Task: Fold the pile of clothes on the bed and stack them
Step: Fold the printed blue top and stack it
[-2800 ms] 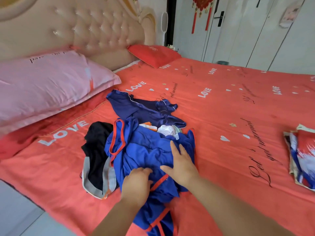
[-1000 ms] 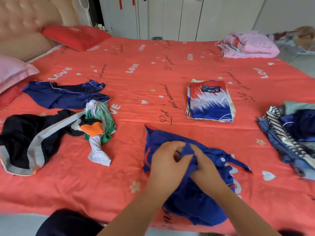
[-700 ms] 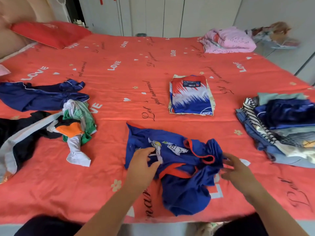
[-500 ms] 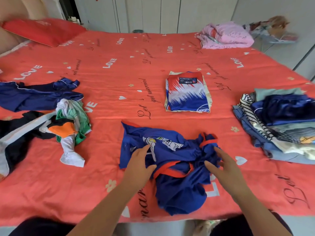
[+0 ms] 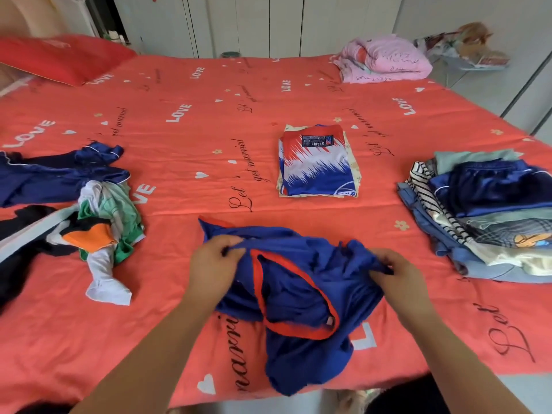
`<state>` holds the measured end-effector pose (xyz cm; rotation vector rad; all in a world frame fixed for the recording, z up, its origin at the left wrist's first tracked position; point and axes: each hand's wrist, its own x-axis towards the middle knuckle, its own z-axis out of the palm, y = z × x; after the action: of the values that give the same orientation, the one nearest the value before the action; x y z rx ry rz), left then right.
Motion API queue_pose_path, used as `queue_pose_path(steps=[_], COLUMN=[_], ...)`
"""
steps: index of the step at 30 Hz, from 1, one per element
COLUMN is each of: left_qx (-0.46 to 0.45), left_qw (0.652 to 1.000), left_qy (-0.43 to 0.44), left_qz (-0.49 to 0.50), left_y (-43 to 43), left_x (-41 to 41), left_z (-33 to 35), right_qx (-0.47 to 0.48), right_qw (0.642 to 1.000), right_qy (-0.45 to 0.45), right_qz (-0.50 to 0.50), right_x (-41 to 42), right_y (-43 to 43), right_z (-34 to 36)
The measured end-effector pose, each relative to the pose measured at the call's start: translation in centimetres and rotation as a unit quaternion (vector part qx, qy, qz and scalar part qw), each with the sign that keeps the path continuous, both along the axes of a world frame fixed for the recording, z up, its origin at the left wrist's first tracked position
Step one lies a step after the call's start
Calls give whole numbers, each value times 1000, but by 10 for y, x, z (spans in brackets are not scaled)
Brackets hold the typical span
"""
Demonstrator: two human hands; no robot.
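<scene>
Now left hand (image 5: pixel 213 265) and right hand (image 5: pixel 394 279) pinched the blue jersey (image 5: pixel 298 285) at its edges, where before they lay flat; spreading for folding apparently begun.

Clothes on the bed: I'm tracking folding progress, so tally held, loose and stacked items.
Held: blue orange-trimmed jersey, gripped by left hand and right hand: 1
Loose: navy satin garment, black grey-striped garment, white-green-orange top: 3
Folded stacks: red-white-blue-topped stack, striped mixed stack: 2
Total: 6
</scene>
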<state>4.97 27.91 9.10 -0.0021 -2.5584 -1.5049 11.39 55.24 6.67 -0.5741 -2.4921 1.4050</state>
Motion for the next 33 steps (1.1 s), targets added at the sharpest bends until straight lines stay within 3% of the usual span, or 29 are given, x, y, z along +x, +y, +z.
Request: queue_pose_path(steps=[3, 9, 15, 17, 19, 21, 24, 28, 33], left_qx=[189, 310, 370, 339, 248, 160, 104, -54, -142], left_qw=[981, 950, 922, 933, 964, 985, 990, 993, 973], left_qy=[-40, 19, 102, 112, 80, 10, -75, -91, -112], left_qz=[-10, -27, -49, -48, -43, -61, -56, -54, -145], left_y=[-12, -18, -36, -40, -41, -38, -36, -44, -40], left_x=[-4, 7, 30, 28, 19, 11, 7, 14, 24], left_z=[34, 111, 184, 189, 175, 146, 91, 31, -15], right_qx=[-56, -115, -69, -68, -24, 129, 278, 237, 245], right_qw=[997, 985, 980, 978, 985, 989, 951, 943, 940], right_qy=[46, 113, 178, 191, 168, 72, -123, -202, -179], right_qz=[13, 58, 60, 54, 38, 28, 56, 118, 159], right_x=[-5, -10, -3, 1, 3, 2, 6, 20, 15], right_y=[4, -3, -8, -9, -9, -4, 2, -3, -15], right_z=[30, 87, 157, 174, 176, 159, 109, 53, 9])
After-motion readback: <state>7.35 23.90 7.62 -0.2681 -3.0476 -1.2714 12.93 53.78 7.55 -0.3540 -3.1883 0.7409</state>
